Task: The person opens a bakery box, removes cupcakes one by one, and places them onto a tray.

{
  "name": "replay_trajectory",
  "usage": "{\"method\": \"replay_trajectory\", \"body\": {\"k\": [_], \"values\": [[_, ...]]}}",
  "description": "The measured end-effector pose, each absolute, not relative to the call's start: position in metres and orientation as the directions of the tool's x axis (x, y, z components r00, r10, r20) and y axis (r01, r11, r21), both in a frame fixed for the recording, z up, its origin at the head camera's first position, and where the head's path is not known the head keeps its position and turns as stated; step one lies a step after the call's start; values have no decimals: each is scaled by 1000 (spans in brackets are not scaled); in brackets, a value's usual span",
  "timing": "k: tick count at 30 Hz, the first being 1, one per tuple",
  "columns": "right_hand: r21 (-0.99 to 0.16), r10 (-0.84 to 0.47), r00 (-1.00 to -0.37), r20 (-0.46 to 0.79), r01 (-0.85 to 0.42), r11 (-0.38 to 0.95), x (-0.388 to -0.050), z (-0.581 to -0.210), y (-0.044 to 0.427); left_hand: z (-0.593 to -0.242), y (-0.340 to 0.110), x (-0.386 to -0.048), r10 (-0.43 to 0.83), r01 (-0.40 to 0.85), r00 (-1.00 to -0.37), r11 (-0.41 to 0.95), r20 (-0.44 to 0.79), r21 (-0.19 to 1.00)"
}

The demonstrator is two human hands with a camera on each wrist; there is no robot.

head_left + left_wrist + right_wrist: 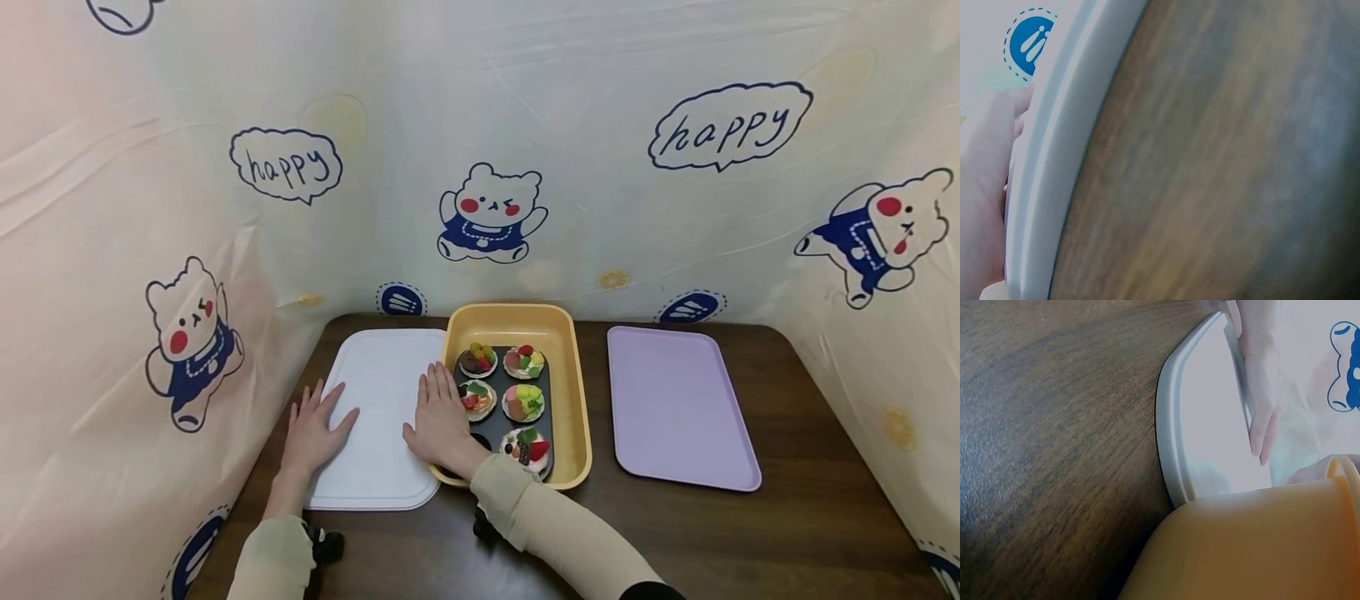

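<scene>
A flat white tray (384, 417) with a raised edge lies on the table at the left. My left hand (311, 437) rests along its left edge, thumb and fingers spread. My right hand (442, 421) lies over the left rim of a yellow bin (579, 400), fingers straight and close together, by the white tray's right edge. Inside the bin sits a dark grey muffin pan (491, 427) with several small topped tarts, one of them a tart (523, 402) with green and pink pieces. My right hand and forearm partly cover the pan's lower left. The right wrist view shows the bin's side against the white tray.
A purple tray (682, 408) lies on the brown table (810, 467) to the right of the bin. Behind the table and at both sides hangs a pale curtain (375, 242) printed with bears.
</scene>
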State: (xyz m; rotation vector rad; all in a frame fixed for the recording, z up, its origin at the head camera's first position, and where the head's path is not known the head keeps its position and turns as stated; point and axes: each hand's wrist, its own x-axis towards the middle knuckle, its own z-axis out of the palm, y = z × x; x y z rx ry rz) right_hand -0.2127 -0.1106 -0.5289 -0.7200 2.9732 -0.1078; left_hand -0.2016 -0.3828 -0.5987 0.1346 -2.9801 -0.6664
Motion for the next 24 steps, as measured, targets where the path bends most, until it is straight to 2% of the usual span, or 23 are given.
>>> {"method": "replay_trajectory", "body": {"k": [4,14,24], "values": [[-91,-466,-883,-62,-460,883,-213,-529,-110,-597,-381,-200,-102,-72,-994,900,46,431],[-197,-469,-883,-32,-454,869,-217,-524,-108,-589,-380,-202,-84,-78,-996,923,-1,377],[-296,-510,-860,12,-490,820,-231,-511,-89,-568,-351,-211,-40,-33,-999,925,9,378]]}}
